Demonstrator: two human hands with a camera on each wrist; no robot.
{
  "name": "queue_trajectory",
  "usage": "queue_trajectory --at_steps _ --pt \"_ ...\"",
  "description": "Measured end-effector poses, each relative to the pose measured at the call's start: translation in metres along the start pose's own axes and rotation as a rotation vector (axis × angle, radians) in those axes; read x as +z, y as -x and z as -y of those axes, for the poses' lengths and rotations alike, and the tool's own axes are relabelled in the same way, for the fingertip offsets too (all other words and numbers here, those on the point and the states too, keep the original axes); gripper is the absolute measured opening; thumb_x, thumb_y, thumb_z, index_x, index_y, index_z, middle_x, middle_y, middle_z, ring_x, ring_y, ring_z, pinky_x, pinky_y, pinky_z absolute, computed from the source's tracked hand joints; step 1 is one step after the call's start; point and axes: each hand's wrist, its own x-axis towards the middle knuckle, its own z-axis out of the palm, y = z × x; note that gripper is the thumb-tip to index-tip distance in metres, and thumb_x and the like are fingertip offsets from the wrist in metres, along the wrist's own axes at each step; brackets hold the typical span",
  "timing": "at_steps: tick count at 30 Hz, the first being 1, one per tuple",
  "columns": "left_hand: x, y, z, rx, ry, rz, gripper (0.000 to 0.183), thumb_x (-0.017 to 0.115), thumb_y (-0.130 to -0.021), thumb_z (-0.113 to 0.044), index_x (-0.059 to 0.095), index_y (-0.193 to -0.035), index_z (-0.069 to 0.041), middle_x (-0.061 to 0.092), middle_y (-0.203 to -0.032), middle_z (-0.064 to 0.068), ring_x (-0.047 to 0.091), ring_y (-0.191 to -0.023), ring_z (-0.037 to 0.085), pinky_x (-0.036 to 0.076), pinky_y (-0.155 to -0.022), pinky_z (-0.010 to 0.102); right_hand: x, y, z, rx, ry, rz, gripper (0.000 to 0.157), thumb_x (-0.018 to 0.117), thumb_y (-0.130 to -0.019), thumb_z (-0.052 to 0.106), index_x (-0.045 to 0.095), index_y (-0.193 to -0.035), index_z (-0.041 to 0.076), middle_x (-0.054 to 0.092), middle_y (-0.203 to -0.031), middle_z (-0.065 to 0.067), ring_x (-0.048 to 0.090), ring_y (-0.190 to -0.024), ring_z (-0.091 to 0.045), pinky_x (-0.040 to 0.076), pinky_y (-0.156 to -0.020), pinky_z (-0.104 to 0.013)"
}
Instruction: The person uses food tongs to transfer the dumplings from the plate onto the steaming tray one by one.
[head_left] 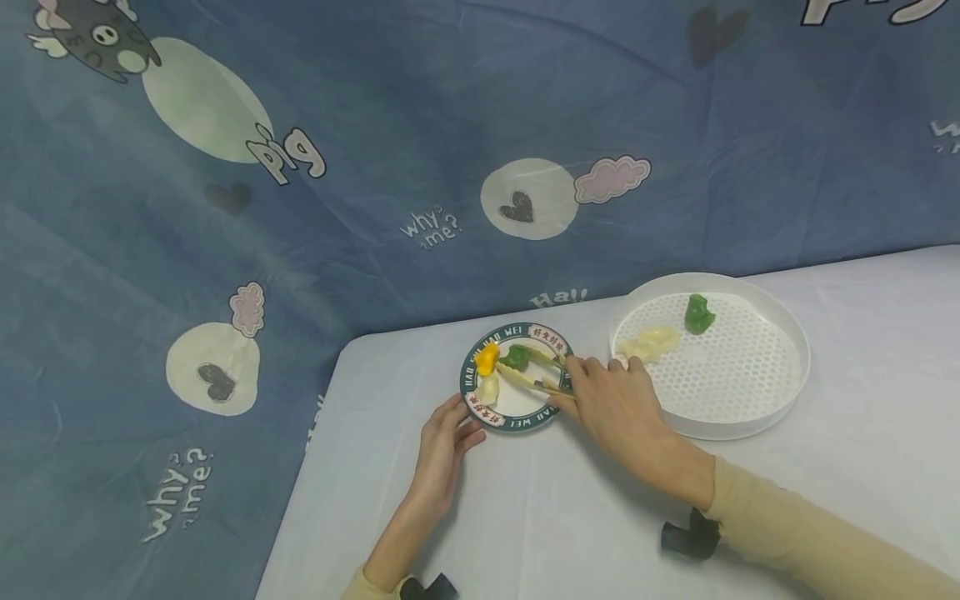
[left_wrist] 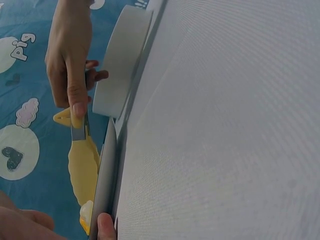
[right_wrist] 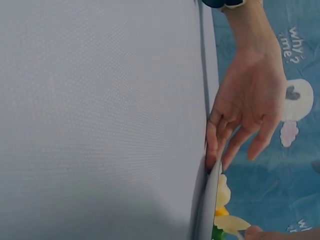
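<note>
My left hand holds the lower left rim of a small round plate with a dark green lettered border. On it lie an orange-yellow dumpling, a pale cream dumpling and a green dumpling. Over the plate's right side, my right hand grips yellow tongs with a metal section. The tongs' two tips reach the green dumpling, one on either side. Whether they squeeze it is hard to tell. In the right wrist view, the left hand's fingers meet the plate's edge.
A round white tray with a raised wall and perforated base stands right of the plate. It holds pale dumplings and a green dumpling. Behind the white table hangs a blue printed cloth.
</note>
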Motion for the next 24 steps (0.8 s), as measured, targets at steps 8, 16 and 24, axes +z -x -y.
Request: queue_trajectory --at_steps 8,16,24 --pt "0.001 0.002 0.002 0.02 -0.008 0.006 0.064 0.043 -0.113 -0.033 0.031 -0.165 0.002 0.051 -0.152 0.02 0.06 -0.124 0.019 0.061 -0.098 0.017 -0.007 0.004 -0.002 0.003 0.002 0.019 0.057 0.068 -0.099 0.058 0.066 -0.124 0.007 0.079 -0.094 -0.011 0.071 -0.074 -0.033 0.053 -0.064 -0.042" --pt "0.001 0.002 0.003 0.019 -0.006 0.001 0.064 0.044 -0.113 -0.033 0.031 -0.165 0.002 0.051 -0.152 0.019 0.06 -0.124 0.019 0.061 -0.097 0.015 -0.03 0.013 -0.018 0.066 -0.027 0.076 0.056 0.066 -0.101 0.059 0.065 -0.125 0.009 0.078 -0.097 -0.009 0.073 -0.082 -0.034 0.057 -0.072 -0.049" --pt "0.002 0.002 -0.001 0.012 -0.004 -0.005 0.063 0.044 -0.113 -0.033 0.033 -0.165 0.001 0.052 -0.149 0.018 0.06 -0.122 0.019 0.061 -0.099 0.018 -0.043 0.025 -0.042 0.054 -0.007 -0.061 0.051 0.071 -0.097 0.056 0.062 -0.103 0.006 0.068 -0.076 -0.007 0.065 -0.063 -0.032 0.045 -0.055 -0.042"
